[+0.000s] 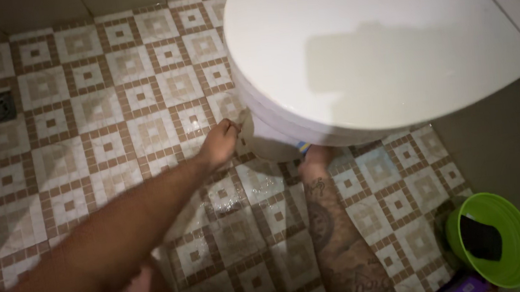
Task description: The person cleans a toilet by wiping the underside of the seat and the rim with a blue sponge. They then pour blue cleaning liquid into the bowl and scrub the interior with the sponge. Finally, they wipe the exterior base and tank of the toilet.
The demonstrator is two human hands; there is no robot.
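Below the camera, both forearms are reaching over wet floor tiles (113, 135). Left hand (220, 142) is curling its fingers against the toilet (352, 48) base; right hand (313, 153) is slipping under the bowl, grip hidden. Farther right, a green bucket (506, 262) is sitting.

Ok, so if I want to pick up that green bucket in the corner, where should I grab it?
Probably by the rim of the green bucket. It stands upright with its round mouth open towards the camera, and no handle shows. Come straight down from above and pinch the rim on the near left side, away from the wall. Avoid the dark object lying inside.
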